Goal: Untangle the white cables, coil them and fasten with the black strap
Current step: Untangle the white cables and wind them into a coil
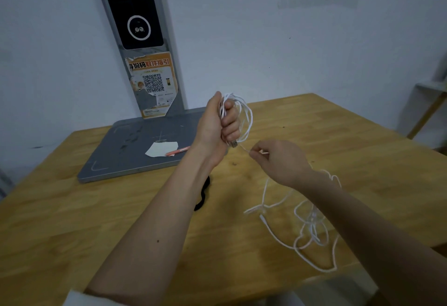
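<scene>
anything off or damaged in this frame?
Two things. The orange sticker on the grey stand is torn and peeling along its left edge and top corner. A second white cable lies in a loose tangle on the table, not yet coiled. The black strap lies unused.

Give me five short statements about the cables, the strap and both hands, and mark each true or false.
1. The left hand grips a coil of white cable. True.
2. The black strap is wrapped around the coil. False: it lies on the wooden table, partly hidden by the left forearm.
3. The right hand pinches a white cable strand. True.
4. All the cable is coiled. False: a loose tangle lies on the table.
5. The orange pen lies in the tangle. False: it rests on the grey base.
</scene>
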